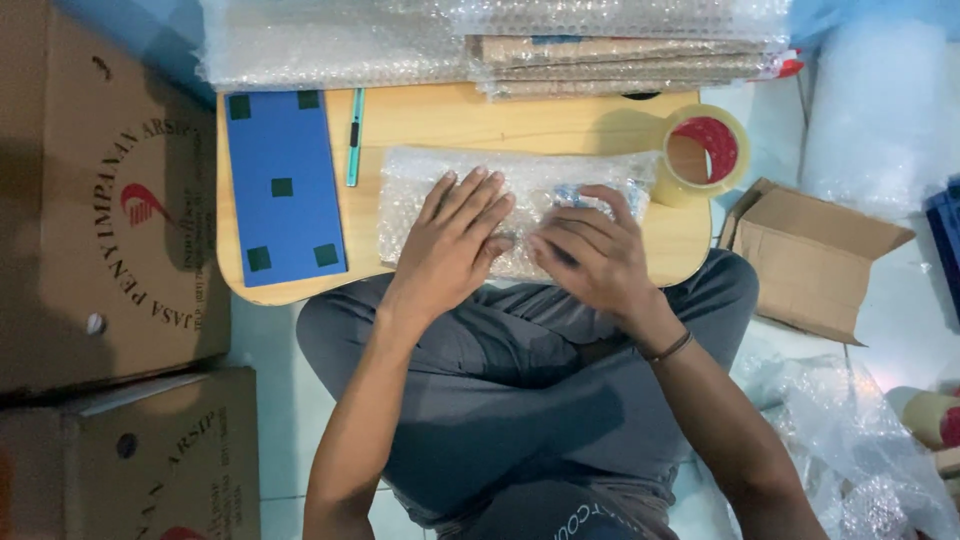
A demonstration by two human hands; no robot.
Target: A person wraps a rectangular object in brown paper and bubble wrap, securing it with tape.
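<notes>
— Hands first: what are they doing?

— Left hand (455,240) lies flat, fingers spread, pressing down on a bubble-wrapped parcel (520,195); it grips nothing. Right hand (590,250) rests on the parcel's near edge with its fingers curled onto the wrap, seeming to pinch a fold of it, though I cannot tell that for certain.

— Where is the parcel?

— On the small wooden counter (440,120) across the person's lap, about the middle of it, lying lengthwise. Something pale blue shows faintly through the wrap by the right fingers.

— What else is on the counter?

— A blue board (285,150) with dark green squares lies at the left end. Just beside it, a slim teal cutter (354,140) points away from the person. A roll of clear tape (705,150) stands on edge at the right end, near the parcel's end.

— And round about?

— Sheets of bubble wrap (330,40) and a stack of flat cardboard (620,60) at the far edge, large cardboard boxes (100,220) to the left, an open small box (810,260) on the floor at the right.
</notes>
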